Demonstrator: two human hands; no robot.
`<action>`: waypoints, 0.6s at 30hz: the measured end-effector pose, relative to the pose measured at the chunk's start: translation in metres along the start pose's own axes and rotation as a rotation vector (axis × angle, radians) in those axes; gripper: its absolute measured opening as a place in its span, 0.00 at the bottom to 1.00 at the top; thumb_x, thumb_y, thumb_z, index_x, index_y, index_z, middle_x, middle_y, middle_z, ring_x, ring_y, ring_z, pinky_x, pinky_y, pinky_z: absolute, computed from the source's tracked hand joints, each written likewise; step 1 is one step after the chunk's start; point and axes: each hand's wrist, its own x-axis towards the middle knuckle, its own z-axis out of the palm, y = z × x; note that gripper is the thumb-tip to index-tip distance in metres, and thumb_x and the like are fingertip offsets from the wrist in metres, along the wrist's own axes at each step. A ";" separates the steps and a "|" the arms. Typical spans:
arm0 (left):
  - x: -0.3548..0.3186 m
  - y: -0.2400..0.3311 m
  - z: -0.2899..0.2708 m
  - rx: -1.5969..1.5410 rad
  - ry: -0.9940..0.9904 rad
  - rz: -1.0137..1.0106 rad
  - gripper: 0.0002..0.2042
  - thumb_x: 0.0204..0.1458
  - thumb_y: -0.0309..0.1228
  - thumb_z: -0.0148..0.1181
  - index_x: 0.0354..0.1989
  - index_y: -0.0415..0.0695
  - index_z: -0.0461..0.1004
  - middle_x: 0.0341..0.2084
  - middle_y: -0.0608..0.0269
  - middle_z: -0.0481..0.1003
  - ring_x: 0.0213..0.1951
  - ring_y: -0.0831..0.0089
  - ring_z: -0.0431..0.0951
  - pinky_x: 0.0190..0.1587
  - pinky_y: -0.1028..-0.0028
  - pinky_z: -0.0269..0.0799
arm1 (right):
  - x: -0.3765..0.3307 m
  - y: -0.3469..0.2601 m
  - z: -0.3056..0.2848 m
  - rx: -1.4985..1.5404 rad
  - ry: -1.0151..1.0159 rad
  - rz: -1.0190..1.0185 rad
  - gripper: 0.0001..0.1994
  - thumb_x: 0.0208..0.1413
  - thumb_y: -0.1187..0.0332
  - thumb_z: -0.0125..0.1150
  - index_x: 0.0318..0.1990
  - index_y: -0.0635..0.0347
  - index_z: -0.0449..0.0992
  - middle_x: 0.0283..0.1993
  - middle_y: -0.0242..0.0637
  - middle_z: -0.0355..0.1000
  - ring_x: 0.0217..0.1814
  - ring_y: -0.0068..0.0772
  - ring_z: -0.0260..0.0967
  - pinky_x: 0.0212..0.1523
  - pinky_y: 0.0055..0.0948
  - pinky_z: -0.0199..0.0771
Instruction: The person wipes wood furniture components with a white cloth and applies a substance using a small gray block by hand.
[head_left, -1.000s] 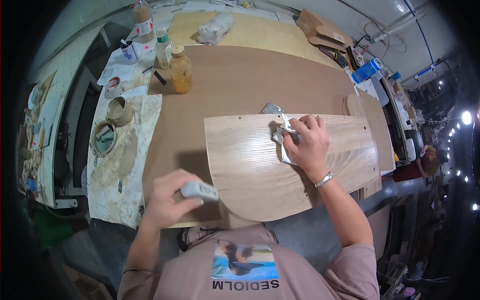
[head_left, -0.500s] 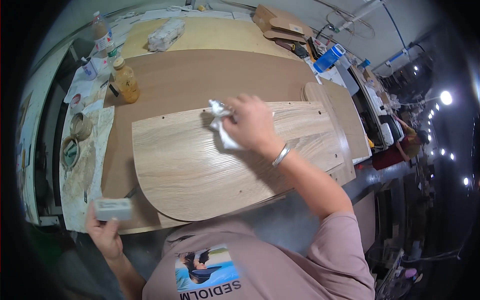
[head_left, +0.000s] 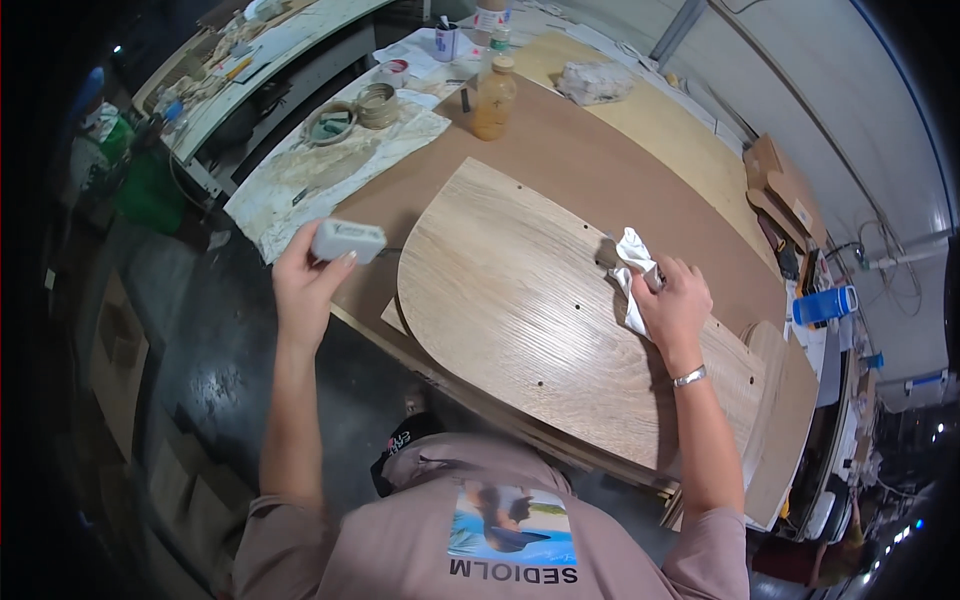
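Left hand (head_left: 303, 277) is clasping a pale block (head_left: 348, 242); right hand (head_left: 677, 310), well apart, is pinching a white cloth (head_left: 633, 248) over the wood-grain panel (head_left: 495, 270) lying on the bench (head_left: 630, 160). Wiping seems in hand; another stroke would be needing even pressure.

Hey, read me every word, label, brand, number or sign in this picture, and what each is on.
I don't copy wording out, but print shows here:
Mauve shirt: one line of large dark capitals, legible, upside down.
Black fabric: white lettering, too small to read surely.
Pale grey block in the left hand: dark print, too blurred to read.
Amber bottle: dark marks, too small to read.
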 end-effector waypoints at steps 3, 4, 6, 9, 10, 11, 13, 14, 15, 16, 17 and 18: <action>0.029 0.001 0.016 0.062 -0.080 0.005 0.20 0.51 0.16 0.64 0.54 0.32 0.71 0.42 0.60 0.76 0.45 0.76 0.76 0.51 0.75 0.73 | -0.003 0.004 0.003 -0.015 0.033 -0.009 0.13 0.45 0.57 0.69 0.33 0.55 0.82 0.28 0.34 0.75 0.32 0.42 0.70 0.38 0.41 0.72; 0.040 -0.003 0.019 0.129 -0.134 0.015 0.21 0.50 0.17 0.65 0.54 0.33 0.72 0.42 0.60 0.77 0.44 0.76 0.76 0.49 0.74 0.74 | -0.005 0.004 0.004 -0.012 0.046 -0.004 0.12 0.45 0.57 0.68 0.33 0.55 0.82 0.27 0.34 0.74 0.32 0.43 0.70 0.37 0.41 0.71; 0.059 -0.003 0.021 0.203 -0.173 0.032 0.21 0.49 0.18 0.66 0.54 0.33 0.72 0.41 0.60 0.77 0.43 0.76 0.76 0.48 0.74 0.74 | -0.004 -0.007 0.000 0.010 0.058 -0.016 0.12 0.45 0.58 0.68 0.32 0.56 0.82 0.27 0.34 0.74 0.31 0.43 0.70 0.37 0.42 0.71; 0.074 -0.008 0.027 0.261 -0.237 0.082 0.21 0.49 0.20 0.67 0.53 0.34 0.73 0.40 0.61 0.77 0.42 0.76 0.77 0.48 0.74 0.74 | -0.004 -0.007 0.002 0.009 0.068 -0.022 0.12 0.45 0.58 0.68 0.30 0.56 0.81 0.27 0.35 0.74 0.31 0.43 0.69 0.37 0.42 0.71; 0.074 -0.008 0.028 0.241 -0.294 0.058 0.21 0.48 0.20 0.67 0.53 0.35 0.73 0.40 0.62 0.77 0.42 0.76 0.77 0.47 0.73 0.75 | -0.005 -0.005 0.003 -0.004 0.061 -0.011 0.12 0.45 0.58 0.68 0.29 0.57 0.80 0.27 0.35 0.74 0.31 0.44 0.69 0.37 0.42 0.71; 0.074 -0.008 0.027 0.223 -0.349 0.035 0.20 0.47 0.20 0.67 0.52 0.36 0.74 0.40 0.63 0.78 0.42 0.76 0.77 0.47 0.73 0.75 | -0.006 -0.004 0.004 0.000 0.078 -0.007 0.12 0.44 0.58 0.68 0.27 0.57 0.79 0.26 0.35 0.74 0.31 0.44 0.69 0.36 0.42 0.70; 0.052 -0.002 0.014 0.245 -0.381 0.002 0.20 0.47 0.20 0.67 0.51 0.36 0.74 0.40 0.63 0.78 0.42 0.76 0.77 0.47 0.73 0.75 | -0.007 0.001 0.004 -0.013 0.086 -0.008 0.12 0.44 0.59 0.68 0.27 0.57 0.79 0.26 0.35 0.74 0.31 0.44 0.70 0.36 0.42 0.70; 0.035 0.003 0.005 0.271 -0.412 -0.032 0.20 0.47 0.20 0.66 0.51 0.36 0.75 0.40 0.63 0.78 0.42 0.76 0.77 0.48 0.73 0.74 | -0.008 0.004 0.003 -0.023 0.092 -0.008 0.11 0.44 0.59 0.68 0.27 0.57 0.79 0.27 0.35 0.74 0.31 0.44 0.70 0.36 0.43 0.71; 0.015 0.007 -0.008 0.238 -0.460 -0.065 0.19 0.47 0.20 0.66 0.50 0.36 0.75 0.40 0.63 0.77 0.42 0.76 0.77 0.48 0.73 0.74 | -0.009 0.006 0.002 -0.032 0.094 0.001 0.11 0.44 0.59 0.68 0.27 0.57 0.79 0.27 0.35 0.74 0.31 0.44 0.70 0.36 0.43 0.71; 0.000 0.013 -0.019 0.210 -0.500 -0.098 0.19 0.47 0.19 0.66 0.50 0.36 0.75 0.40 0.64 0.77 0.42 0.76 0.77 0.48 0.73 0.74 | -0.008 0.003 0.002 -0.032 0.086 -0.003 0.11 0.44 0.59 0.68 0.27 0.57 0.79 0.27 0.35 0.74 0.32 0.44 0.70 0.36 0.43 0.71; 0.001 0.016 -0.020 0.207 -0.505 -0.096 0.19 0.47 0.19 0.66 0.50 0.36 0.75 0.40 0.64 0.77 0.42 0.76 0.77 0.48 0.73 0.74 | -0.008 0.001 0.002 -0.035 0.078 -0.006 0.11 0.44 0.59 0.68 0.27 0.57 0.79 0.27 0.35 0.75 0.32 0.44 0.70 0.36 0.43 0.71; 0.002 0.017 -0.019 0.213 -0.478 -0.103 0.19 0.47 0.19 0.65 0.50 0.36 0.75 0.40 0.64 0.77 0.42 0.76 0.78 0.48 0.72 0.74 | -0.008 0.003 0.002 -0.042 0.079 -0.001 0.11 0.44 0.59 0.68 0.27 0.57 0.79 0.27 0.35 0.75 0.32 0.44 0.70 0.36 0.43 0.71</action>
